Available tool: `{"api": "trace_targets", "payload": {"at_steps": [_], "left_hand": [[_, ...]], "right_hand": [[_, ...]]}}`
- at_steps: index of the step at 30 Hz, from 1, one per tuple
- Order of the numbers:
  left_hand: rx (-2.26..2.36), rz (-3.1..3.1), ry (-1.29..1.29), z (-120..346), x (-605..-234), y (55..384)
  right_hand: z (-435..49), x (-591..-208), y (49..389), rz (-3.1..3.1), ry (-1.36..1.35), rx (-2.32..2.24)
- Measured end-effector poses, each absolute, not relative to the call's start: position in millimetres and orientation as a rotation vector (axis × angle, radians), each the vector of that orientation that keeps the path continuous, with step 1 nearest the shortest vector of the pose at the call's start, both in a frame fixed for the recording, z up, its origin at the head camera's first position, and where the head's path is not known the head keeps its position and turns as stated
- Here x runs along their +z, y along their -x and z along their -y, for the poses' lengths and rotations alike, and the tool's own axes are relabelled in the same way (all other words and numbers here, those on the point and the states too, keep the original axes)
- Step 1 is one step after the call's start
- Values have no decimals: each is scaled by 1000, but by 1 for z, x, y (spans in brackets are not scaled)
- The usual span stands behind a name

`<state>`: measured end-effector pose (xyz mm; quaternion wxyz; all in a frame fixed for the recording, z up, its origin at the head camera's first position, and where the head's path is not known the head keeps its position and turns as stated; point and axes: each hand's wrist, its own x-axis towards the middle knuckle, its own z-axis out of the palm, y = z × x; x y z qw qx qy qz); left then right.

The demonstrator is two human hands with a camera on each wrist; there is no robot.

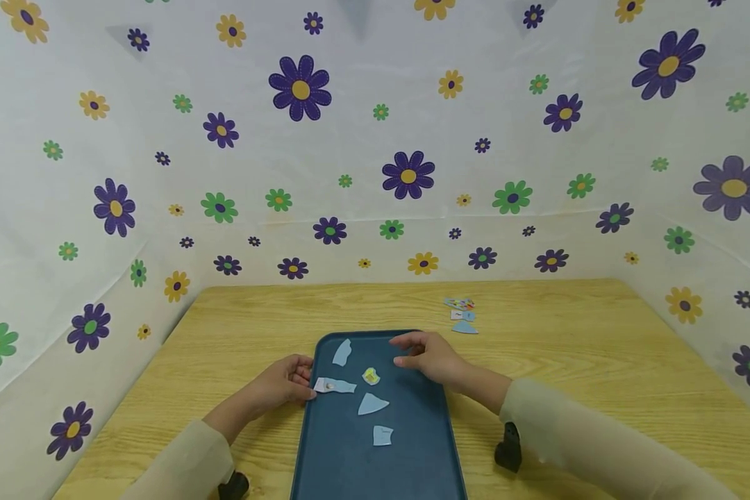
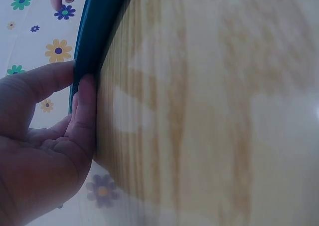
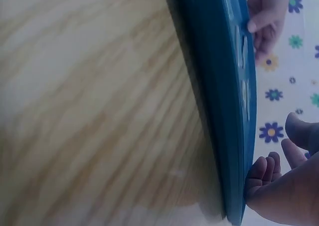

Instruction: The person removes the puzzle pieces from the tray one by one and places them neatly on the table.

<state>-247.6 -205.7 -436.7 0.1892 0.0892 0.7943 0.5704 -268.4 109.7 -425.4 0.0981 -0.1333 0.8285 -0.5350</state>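
Observation:
A dark blue tray (image 1: pixel 381 472) lies on the wooden table. My left hand (image 1: pixel 282 380) grips its left rim, and in the left wrist view that hand (image 2: pixel 55 121) has its digits on both sides of the edge. Over the tray's upper right side is my right hand (image 1: pixel 431 357), fingers loosely bent and holding nothing. On the tray lie light-blue paper pieces: a curved one (image 1: pixel 342 353), a long strip (image 1: pixel 340 386) by the left thumb, a triangular one (image 1: pixel 372 404) and a squarish one (image 1: pixel 382 436). A small yellow-and-white piece (image 1: pixel 371 376) lies among them.
Beyond the tray's far right corner, more paper pieces lie on the table: a multicoloured one (image 1: pixel 459 303), a white-and-blue one (image 1: pixel 462 315) and a light-blue one (image 1: pixel 465 327). A white flower-patterned sheet (image 1: pixel 350 173) surrounds the wooden table (image 1: pixel 569 361).

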Motion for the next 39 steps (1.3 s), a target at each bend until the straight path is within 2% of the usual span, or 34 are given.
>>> {"api": "trace_targets", "payload": {"at_steps": [12, 39], "left_hand": [[1600, -2251, -262, 207, -437, 249], [1578, -2281, -229, 204, -436, 247]], "right_hand": [[-86, -425, 259, -2417, 552, -1525], [-64, -446, 263, -2709, 603, -1204]]}}
